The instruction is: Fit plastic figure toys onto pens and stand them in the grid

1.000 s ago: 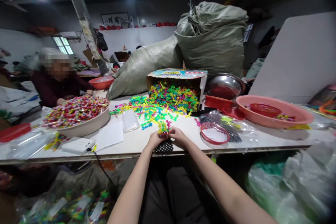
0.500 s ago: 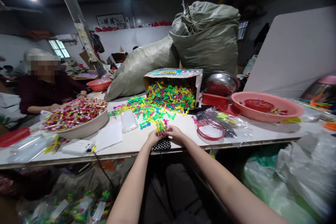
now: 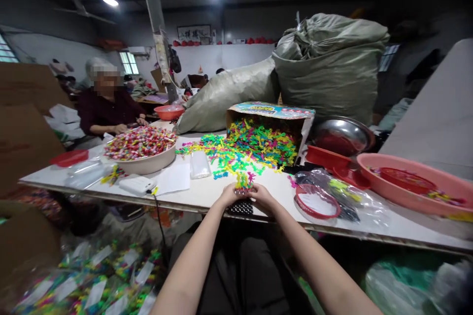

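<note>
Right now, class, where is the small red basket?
Head view: the small red basket sits on the table, right of the right hand, beside a clear plastic bag.

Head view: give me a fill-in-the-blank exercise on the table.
The left hand and right hand hold one toy bunch ____ them. The toy pile spills from a tipped ____. The sweets basin stands on the hands' ____ side.
Missing: between; box; left.

You work in a packing workshop: your surface (image 3: 207,196) carries heaps of plastic toy pieces (image 3: 254,145) spilling from a carton (image 3: 271,110), a full basin (image 3: 148,164) at the left, stuffed woven sacks (image 3: 332,74) far behind, and another person (image 3: 107,114) seated far left.
</note>
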`<state>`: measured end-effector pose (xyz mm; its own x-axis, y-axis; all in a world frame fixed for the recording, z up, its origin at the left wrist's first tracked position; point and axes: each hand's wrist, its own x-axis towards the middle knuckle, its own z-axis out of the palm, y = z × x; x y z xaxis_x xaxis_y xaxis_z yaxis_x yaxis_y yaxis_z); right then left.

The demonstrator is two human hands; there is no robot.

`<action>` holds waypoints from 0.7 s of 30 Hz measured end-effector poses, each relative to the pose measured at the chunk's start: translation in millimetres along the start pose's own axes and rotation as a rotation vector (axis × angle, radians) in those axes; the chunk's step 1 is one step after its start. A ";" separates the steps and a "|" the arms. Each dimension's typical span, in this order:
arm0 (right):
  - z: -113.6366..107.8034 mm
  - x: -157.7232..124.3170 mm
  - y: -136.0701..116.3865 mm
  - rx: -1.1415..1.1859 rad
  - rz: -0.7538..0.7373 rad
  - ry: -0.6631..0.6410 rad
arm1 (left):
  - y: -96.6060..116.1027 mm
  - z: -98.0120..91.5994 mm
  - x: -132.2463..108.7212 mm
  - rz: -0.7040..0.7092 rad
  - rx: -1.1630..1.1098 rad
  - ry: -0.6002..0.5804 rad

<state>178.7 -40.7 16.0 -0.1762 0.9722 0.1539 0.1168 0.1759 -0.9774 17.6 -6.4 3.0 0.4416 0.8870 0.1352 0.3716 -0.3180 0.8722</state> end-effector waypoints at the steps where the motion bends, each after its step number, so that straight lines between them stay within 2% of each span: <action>1: 0.0 0.2 1.1 -0.005 0.003 0.006 | -0.4 0.0 0.0 -0.002 0.010 0.004; 8: 1.1 1.3 6.5 -0.012 0.025 0.050 | -4.6 0.1 0.6 -0.029 0.058 0.005; 21: -0.5 3.1 12.1 -0.049 0.015 0.057 | -5.7 -2.0 -0.7 0.017 0.076 -0.012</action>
<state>180.1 -35.4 4.7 -0.1186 0.9818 0.1483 0.1674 0.1670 -0.9716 13.6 -4.5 -1.1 0.4578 0.8773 0.1442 0.4249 -0.3583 0.8313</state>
